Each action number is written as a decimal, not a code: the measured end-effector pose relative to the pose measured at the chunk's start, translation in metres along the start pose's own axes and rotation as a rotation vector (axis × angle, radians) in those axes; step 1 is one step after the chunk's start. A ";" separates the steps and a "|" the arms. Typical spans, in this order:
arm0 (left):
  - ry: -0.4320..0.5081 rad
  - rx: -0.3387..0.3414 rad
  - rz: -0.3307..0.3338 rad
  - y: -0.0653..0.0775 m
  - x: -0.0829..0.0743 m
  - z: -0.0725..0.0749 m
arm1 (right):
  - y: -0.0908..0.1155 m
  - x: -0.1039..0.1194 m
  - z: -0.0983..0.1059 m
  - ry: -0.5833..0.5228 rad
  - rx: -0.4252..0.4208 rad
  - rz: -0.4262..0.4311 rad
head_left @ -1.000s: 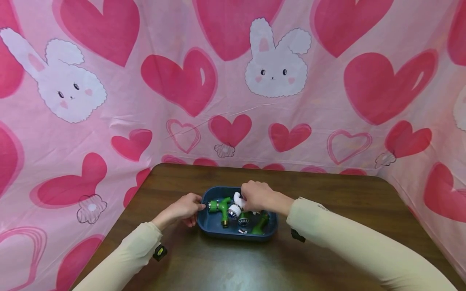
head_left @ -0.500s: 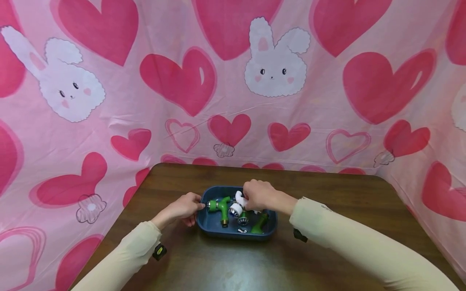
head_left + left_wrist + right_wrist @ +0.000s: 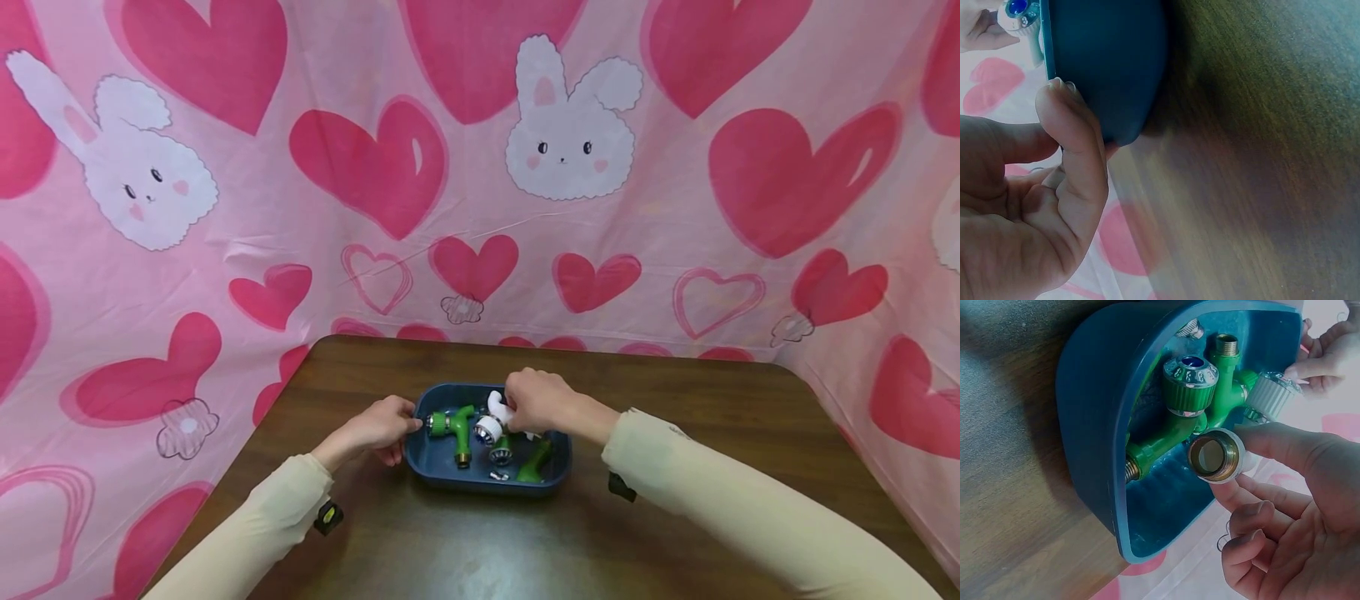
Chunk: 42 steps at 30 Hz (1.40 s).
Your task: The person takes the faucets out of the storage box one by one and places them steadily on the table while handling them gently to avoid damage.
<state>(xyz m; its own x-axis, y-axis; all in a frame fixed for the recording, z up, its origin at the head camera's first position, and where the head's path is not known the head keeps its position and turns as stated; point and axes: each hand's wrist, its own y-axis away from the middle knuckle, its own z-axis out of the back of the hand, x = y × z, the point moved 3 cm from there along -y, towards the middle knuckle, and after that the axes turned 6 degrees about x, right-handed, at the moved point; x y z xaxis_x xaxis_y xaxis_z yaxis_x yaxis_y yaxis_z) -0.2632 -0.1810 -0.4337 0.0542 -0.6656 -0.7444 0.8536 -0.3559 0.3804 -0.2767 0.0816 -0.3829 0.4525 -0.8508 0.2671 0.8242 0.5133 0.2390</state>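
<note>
A dark blue plastic tub (image 3: pixel 487 488) sits on the table with several taps in it. My left hand (image 3: pixel 381 427) pinches the tub's left rim, thumb and fingers at the edge in the left wrist view. My right hand (image 3: pixel 542 402) holds a white tap (image 3: pixel 490 430) over the tub; the right wrist view shows thumb and fingers at its body, with the brass threaded inlet (image 3: pixel 1213 456) facing the camera. Below it lies a green tap (image 3: pixel 1191 390) with a chrome-ringed knob. Another green tap (image 3: pixel 459 431) is at the left, and a green piece (image 3: pixel 534 463) at the right.
A small silvery piece (image 3: pixel 498 476) lies near the tub's front wall. The brown wooden table (image 3: pixel 480 550) has rounded back corners. A pink cloth (image 3: pixel 480 208) with hearts and rabbits hangs behind and at both sides.
My right hand has shifted slightly to the right with the white tap. My left hand stays at the tub's rim.
</note>
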 end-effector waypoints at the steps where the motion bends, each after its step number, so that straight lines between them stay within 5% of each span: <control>1: -0.001 0.001 0.000 0.000 0.000 0.000 | 0.000 -0.001 0.000 -0.003 0.002 -0.002; 42: -0.011 -0.013 0.009 -0.003 0.000 -0.001 | 0.014 -0.020 0.013 -0.001 -0.045 -0.021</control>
<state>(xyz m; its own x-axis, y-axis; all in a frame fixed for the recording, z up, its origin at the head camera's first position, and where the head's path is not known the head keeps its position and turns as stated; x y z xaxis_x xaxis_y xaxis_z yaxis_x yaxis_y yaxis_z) -0.2654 -0.1791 -0.4361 0.0562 -0.6758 -0.7349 0.8596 -0.3417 0.3800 -0.2784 0.1071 -0.3727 0.4342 -0.8615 0.2633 0.8483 0.4894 0.2023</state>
